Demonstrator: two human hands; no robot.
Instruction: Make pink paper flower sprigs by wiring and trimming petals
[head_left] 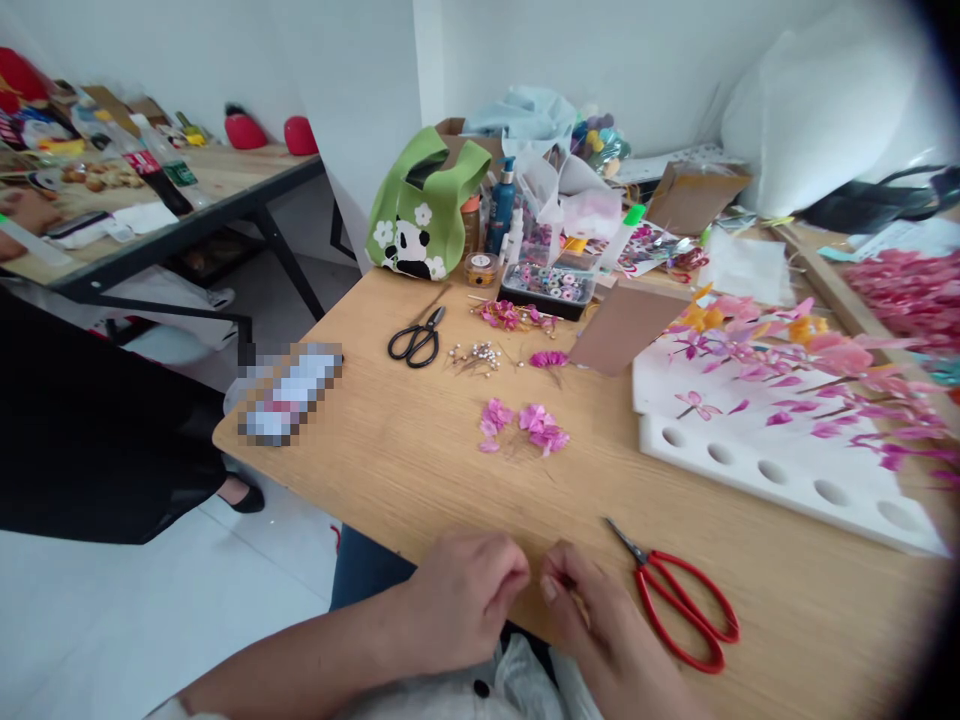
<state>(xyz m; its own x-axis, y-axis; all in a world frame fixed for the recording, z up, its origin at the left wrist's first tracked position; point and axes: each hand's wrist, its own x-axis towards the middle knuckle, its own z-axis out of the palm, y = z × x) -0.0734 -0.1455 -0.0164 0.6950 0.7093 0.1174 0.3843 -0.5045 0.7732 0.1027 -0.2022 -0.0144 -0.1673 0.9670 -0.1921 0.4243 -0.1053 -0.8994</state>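
My left hand [474,590] is closed above the table's front edge, its fingers curled inward. Facing it across a small gap is my right hand [600,615], thumb and fingers pinched together. Whatever either holds is hidden or too thin to make out. Red-handled scissors [686,610] lie just right of my right hand, blades pointing away. Beyond my hands are loose pink petal clusters [541,428] with fine wires. Farther back lie white beaded stems [476,357], a bundle of magenta petals [549,359] and black-handled scissors [416,340].
A white foam block with holes [795,485] bears pink flower sprays [832,365] at right. At the back stand a green panda bag [427,205], a blue pump bottle [500,210] and a black bead tray [547,290]. A blurred-out device [292,393] lies left. Someone in black [97,420] stands beyond.
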